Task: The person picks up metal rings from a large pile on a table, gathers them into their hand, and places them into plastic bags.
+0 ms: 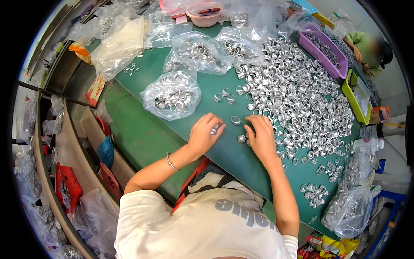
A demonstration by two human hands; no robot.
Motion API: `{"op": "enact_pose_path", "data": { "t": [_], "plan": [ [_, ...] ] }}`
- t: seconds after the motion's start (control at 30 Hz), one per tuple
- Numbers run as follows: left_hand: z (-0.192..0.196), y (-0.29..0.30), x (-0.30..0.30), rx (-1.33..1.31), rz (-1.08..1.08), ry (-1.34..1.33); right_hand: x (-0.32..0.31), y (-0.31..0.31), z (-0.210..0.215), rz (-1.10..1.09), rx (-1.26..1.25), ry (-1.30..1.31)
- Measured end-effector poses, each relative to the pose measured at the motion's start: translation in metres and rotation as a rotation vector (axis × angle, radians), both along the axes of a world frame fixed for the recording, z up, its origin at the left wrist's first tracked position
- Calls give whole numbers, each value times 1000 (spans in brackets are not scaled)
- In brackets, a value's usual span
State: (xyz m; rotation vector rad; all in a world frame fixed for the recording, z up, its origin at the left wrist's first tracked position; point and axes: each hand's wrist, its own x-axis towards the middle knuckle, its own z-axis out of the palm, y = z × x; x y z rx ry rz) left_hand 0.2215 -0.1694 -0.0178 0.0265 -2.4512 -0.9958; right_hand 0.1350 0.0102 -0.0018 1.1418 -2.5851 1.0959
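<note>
Silver metal rings (297, 95) lie in a broad heap on the green tabletop. My left hand (203, 134) is at the table's near edge, its fingers curled around a silver ring (214, 129). Farther right, my right hand (263, 137) rests at the heap's near left side, thumb and fingers apart; its palm is hidden. Beside its thumb sits a loose ring (241, 138), and another ring (235, 120) lies between the hands. A few more rings (226, 92) stand apart from the heap. Just beyond my left hand is an open clear plastic bag (172, 96) partly filled with rings.
More bags of rings (198, 54) lie farther back. A purple basket (323, 51) and a yellow-green basket (357, 97) line the far right edge. A full bag (351, 211) sits at the near right corner. Across the table, another person (371, 49) works. Shelves (64, 172) stand left.
</note>
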Motion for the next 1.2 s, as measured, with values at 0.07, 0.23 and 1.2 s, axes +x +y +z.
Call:
{"op": "enact_pose_path", "data": {
  "t": [0.07, 0.23, 1.2],
  "plan": [
    [-1, 1, 8, -69, -2, -34, 9, 9, 12, 56, 50, -41],
    [1, -1, 13, -189, -56, -8, 24, 12, 13, 141, 311, 80],
    [6, 32, 13, 1991, -274, -939, 33, 35, 13, 141, -849, -1592]
  ]
}}
